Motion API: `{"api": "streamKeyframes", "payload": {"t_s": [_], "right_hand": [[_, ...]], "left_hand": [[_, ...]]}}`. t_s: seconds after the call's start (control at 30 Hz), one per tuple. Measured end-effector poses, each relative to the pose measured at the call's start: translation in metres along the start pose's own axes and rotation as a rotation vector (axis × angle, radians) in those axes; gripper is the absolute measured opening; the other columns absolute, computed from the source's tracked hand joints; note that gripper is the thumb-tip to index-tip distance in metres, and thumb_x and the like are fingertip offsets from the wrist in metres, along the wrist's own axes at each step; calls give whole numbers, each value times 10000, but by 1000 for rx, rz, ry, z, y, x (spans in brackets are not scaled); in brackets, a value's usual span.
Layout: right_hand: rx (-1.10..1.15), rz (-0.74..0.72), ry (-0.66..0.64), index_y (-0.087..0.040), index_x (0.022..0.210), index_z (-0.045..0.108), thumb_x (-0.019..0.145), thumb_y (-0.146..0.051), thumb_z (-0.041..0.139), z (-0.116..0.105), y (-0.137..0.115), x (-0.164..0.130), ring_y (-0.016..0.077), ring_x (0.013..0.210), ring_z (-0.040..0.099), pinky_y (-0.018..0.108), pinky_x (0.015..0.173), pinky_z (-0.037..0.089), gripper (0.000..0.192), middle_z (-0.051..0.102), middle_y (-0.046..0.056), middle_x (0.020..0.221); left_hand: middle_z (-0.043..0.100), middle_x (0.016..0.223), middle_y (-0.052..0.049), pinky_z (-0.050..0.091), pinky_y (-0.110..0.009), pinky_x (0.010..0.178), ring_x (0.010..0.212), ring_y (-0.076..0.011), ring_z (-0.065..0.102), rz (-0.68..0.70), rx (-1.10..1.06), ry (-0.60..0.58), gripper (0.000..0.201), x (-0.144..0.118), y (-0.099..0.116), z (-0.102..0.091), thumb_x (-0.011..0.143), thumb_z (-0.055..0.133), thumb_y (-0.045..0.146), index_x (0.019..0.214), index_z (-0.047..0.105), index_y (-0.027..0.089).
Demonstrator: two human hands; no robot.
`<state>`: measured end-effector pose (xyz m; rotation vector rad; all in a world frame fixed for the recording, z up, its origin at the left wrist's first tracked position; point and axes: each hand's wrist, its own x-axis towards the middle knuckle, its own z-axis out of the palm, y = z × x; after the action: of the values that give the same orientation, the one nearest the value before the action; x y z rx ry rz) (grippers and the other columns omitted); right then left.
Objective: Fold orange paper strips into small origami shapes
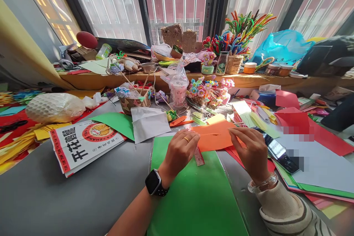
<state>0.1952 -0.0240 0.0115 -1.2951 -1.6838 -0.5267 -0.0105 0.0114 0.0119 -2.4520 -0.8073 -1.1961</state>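
My left hand [178, 153], with a ring and a black watch, is closed in a pinch at one end of a thin, pointed orange paper strip [210, 134]. My right hand [249, 151] is closed too, fingertips together, a short gap beyond the strip's other end. Whatever may be between those fingertips is too small to make out. Behind both hands lies an orange paper sheet [214, 143]. A pinkish ruler [199, 158] sticks out below it, resting on a large green sheet [188, 199]. Red paper [233, 153] is partly hidden behind my right hand.
Left are a printed paper bag [91, 142] and a white paper sheet [149, 127]. A drink cup [178, 90] and a basket of paper flowers [134, 101] stand farther back. Right, a phone [279, 151] lies on stacked coloured paper [326, 166]. Pipe cleaners [249, 25] crowd the sill.
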Motion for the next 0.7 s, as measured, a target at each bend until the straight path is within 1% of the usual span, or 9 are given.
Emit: {"api": "streamKeyframes", "payload": {"t_s": [0.07,0.1,0.2,0.33,0.4,0.5,0.6,0.67,0.7], "right_hand": [[9,13,56,-167,832,623,745,-139,538,-1,-2,1,186,780,558,352,769,389,125,653,60,798],[44,-9,33,-171,842,622,744,-135,539,-1,-5,1,182,792,557,346,773,389,132,653,56,808],[154,-125,-134,-187,870,616,739,-171,559,2,-19,2,180,824,549,333,774,385,144,652,40,825],[181,-150,-206,-195,818,623,765,-148,520,7,-30,-1,174,792,548,332,749,363,125,655,23,777],[156,-135,-205,-193,818,622,769,-142,513,8,-27,-2,177,792,544,333,740,353,130,655,23,783],[122,-108,-181,-181,822,620,767,-142,514,7,-18,-3,179,783,540,334,734,353,126,654,31,782],[111,-110,-169,-176,816,617,768,-141,508,6,-14,-2,181,773,540,338,729,358,124,654,38,777],[120,-134,-188,-183,824,615,773,-136,497,5,-16,-1,182,785,541,340,734,359,137,656,37,790],[132,-153,-209,-189,833,613,776,-132,490,5,-17,-1,181,796,541,340,738,360,147,657,35,801]], "left_hand": [[651,829,-33,435,-311,806,785,-137,581,-9,2,-3,172,0,0,0,741,487,83,875,566,153],[652,825,-30,433,-309,812,784,-134,583,2,-1,-5,169,0,0,1,742,484,83,873,567,154],[656,814,-17,426,-303,826,794,-128,585,74,-15,-16,168,1,4,1,749,480,90,876,567,156],[659,819,-8,413,-307,840,811,-128,584,114,-32,-31,172,2,8,1,751,488,105,896,565,158],[658,821,-2,404,-312,852,800,-124,584,78,-39,-34,167,2,5,0,749,493,104,887,567,163],[656,819,1,405,-315,846,762,-117,583,-63,-22,-7,151,0,-5,-2,749,497,113,860,576,177],[655,775,-17,424,-329,802,744,-140,578,-206,38,83,125,0,-11,-3,746,504,135,830,588,176],[653,789,-28,425,-325,794,761,-146,574,-207,31,96,138,1,-9,-4,748,501,133,850,585,170],[652,815,-24,421,-316,801,782,-142,570,-156,-6,60,158,2,-6,-4,749,499,126,876,578,174]]}}
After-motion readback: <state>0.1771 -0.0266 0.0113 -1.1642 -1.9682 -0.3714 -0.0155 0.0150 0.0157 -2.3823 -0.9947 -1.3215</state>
